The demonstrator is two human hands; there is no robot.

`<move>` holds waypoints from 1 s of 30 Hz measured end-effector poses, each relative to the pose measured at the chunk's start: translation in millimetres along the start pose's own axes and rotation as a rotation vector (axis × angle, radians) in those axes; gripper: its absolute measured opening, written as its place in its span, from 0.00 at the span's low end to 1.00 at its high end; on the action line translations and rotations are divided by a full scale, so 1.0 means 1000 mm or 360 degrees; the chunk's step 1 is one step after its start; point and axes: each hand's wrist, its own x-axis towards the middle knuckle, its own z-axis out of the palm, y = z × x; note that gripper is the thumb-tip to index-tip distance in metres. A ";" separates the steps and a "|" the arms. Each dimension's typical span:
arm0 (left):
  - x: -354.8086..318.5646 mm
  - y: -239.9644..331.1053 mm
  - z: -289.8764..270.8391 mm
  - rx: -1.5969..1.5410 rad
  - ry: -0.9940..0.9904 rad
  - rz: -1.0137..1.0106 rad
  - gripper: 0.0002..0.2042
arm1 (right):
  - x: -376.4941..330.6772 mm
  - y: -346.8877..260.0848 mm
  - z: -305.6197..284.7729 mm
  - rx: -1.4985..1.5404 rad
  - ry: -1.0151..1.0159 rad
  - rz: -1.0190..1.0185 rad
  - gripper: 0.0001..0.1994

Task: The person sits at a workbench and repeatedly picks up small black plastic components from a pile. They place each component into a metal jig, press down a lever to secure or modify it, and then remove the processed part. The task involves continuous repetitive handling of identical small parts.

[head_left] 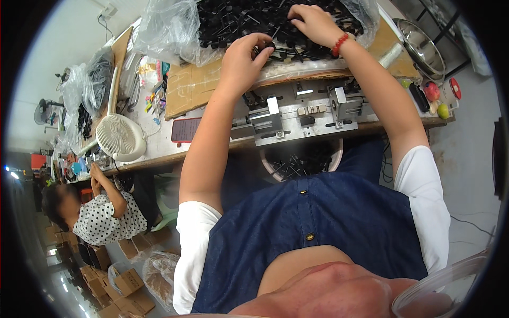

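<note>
A clear plastic bag point(169, 26) full of small black stemmed parts point(238, 21) lies open at the far side of the bench. My left hand point(245, 59) is at the near edge of the pile, fingers curled and pinching black parts. My right hand point(313, 24), with a red bead bracelet on the wrist, rests palm down deeper in the pile with its fingers among the parts. Just in front of the bag a metal jig point(297, 114) with blocks and clamps is fixed to the bench. Below the bench edge, on my lap, sits a pink bowl point(337, 159) holding more black parts.
A white desk fan point(119, 137) and a dark red phone point(185, 129) lie left of the jig. A steel bowl point(421, 47) and small coloured items sit at the right end. Another person in a dotted top point(103, 212) works at the left, with cardboard boxes point(127, 289) on the floor.
</note>
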 end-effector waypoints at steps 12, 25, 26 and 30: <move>-0.057 0.054 -0.007 -0.0508 0.0242 -0.0106 0.10 | -0.035 0.021 -0.035 -0.0687 0.0578 -0.0162 0.05; -0.160 0.079 0.071 -0.0178 -0.0132 -0.0052 0.11 | -0.140 -0.043 -0.065 0.0824 0.0312 0.0115 0.16; -0.160 0.077 0.074 -0.0149 -0.0118 -0.0012 0.11 | -0.146 -0.048 -0.064 0.0944 0.0328 0.0032 0.16; -0.162 0.079 0.073 -0.0121 -0.0151 -0.0058 0.13 | -0.161 -0.069 -0.067 0.1278 0.0321 -0.0124 0.18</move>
